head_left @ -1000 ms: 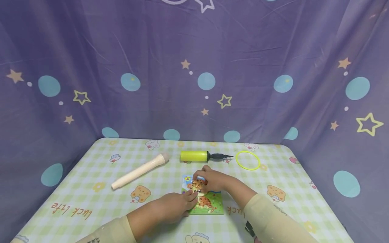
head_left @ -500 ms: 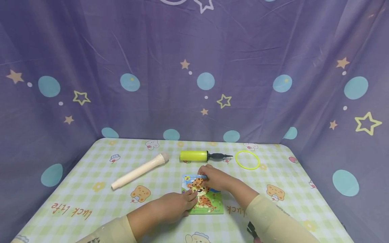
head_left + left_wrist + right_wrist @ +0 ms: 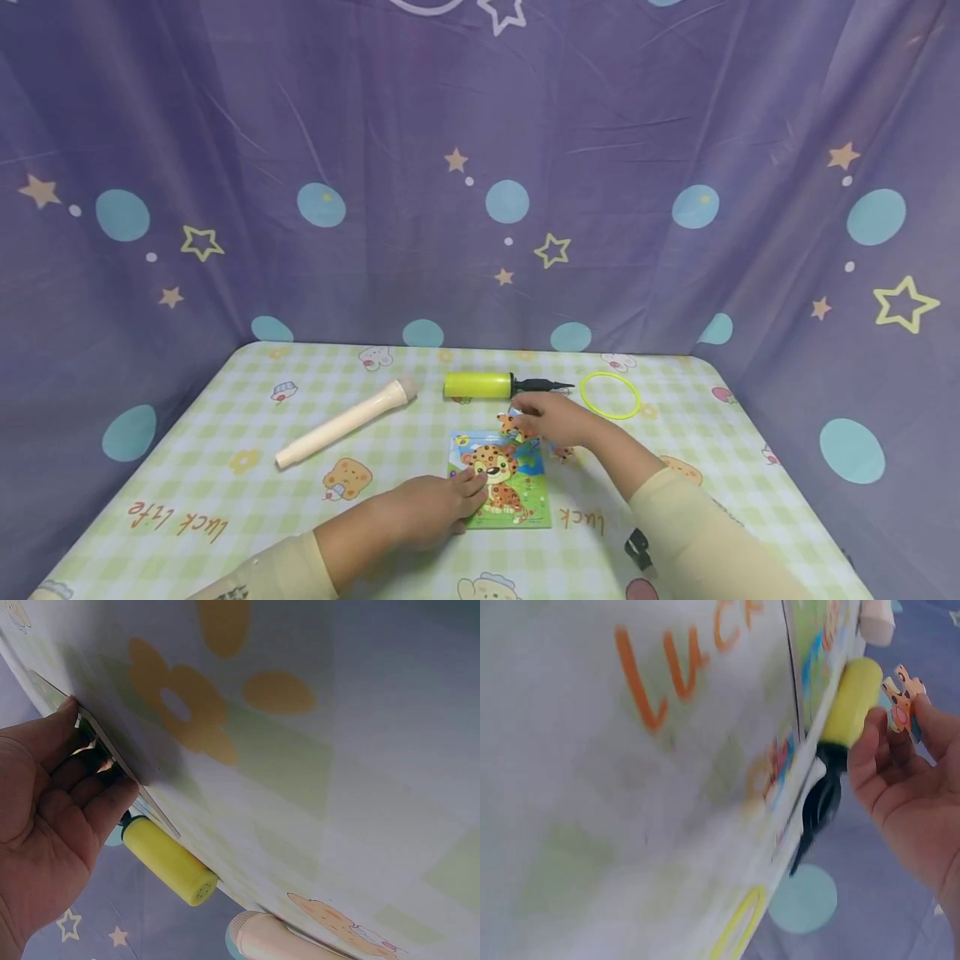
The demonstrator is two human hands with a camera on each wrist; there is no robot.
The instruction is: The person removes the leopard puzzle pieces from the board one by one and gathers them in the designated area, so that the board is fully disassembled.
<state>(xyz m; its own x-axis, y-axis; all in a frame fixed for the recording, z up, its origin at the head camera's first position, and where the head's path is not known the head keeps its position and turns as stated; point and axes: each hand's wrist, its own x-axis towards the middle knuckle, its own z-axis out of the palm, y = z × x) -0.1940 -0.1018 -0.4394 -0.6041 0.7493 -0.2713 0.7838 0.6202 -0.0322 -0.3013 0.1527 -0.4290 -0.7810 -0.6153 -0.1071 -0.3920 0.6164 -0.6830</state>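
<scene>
A small leopard jigsaw puzzle [image 3: 501, 482] lies flat on the checked tablecloth near the front middle. My left hand [image 3: 427, 510] rests on the cloth with its fingertips pressing the puzzle's left edge [image 3: 101, 761]. My right hand [image 3: 555, 419] is lifted just beyond the puzzle's far right corner and pinches one orange spotted puzzle piece [image 3: 512, 425] [image 3: 901, 699] between thumb and fingers. The piece is clear of the board.
A yellow hand pump [image 3: 495, 385] with a black nozzle lies just behind the right hand. A yellow ring [image 3: 611, 395] sits to its right, a cream toy microphone [image 3: 343, 422] to the left. Purple star-print cloth walls the table on three sides.
My right hand has lifted a puzzle piece off the top of the board and carried it back and to the right. The left hand has stayed on the puzzle's left edge.
</scene>
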